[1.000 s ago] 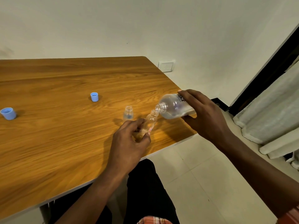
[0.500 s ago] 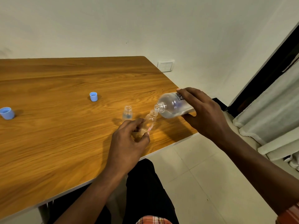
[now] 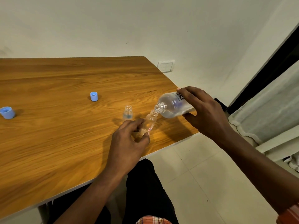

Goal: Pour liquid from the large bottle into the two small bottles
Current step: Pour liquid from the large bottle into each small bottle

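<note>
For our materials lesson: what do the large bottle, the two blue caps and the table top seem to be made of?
Large bottle: clear, glossy, likely plastic; liquid shows through it. Small blue cap and larger blue cap: matt, ribbed, probably moulded plastic. Table top: wood grain, satin sheen, perhaps laminate or veneer.

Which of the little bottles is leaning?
The small bottle with the red label, gripped by the left hand and leaning toward the mouth of the large bottle. The other small bottle stands upright on the table, untouched.
</note>
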### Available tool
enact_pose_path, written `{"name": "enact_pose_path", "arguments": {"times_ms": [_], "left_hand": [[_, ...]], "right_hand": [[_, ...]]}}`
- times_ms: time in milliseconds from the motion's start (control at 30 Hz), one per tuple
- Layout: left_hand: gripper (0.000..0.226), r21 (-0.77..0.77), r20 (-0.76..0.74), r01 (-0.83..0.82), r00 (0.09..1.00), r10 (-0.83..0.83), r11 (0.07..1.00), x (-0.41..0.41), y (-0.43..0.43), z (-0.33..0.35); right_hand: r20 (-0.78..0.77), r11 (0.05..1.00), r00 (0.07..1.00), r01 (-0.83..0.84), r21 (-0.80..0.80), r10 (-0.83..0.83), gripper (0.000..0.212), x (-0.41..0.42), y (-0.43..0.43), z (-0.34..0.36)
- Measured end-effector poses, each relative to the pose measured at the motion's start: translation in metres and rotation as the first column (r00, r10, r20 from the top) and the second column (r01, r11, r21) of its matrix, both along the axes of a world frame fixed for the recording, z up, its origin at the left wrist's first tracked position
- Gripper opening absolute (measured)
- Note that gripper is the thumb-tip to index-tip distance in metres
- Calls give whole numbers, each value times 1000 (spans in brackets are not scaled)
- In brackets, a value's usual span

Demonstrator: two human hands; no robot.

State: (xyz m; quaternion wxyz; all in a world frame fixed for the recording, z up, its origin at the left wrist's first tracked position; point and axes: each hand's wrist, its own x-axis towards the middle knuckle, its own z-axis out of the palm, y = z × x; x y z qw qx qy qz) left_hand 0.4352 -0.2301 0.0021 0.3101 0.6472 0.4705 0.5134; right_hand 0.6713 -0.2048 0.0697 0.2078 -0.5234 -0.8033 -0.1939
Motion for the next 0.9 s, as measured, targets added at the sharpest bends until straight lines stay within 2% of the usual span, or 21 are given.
{"name": "enact_pose_path", "arguments": {"times_ms": [900], "left_hand": [[40,0,27,15,1000,-15,1000,0,0,-1]], "right_hand": [[26,1000,1000,-3,8,3,68,-1,-1,5]]}}
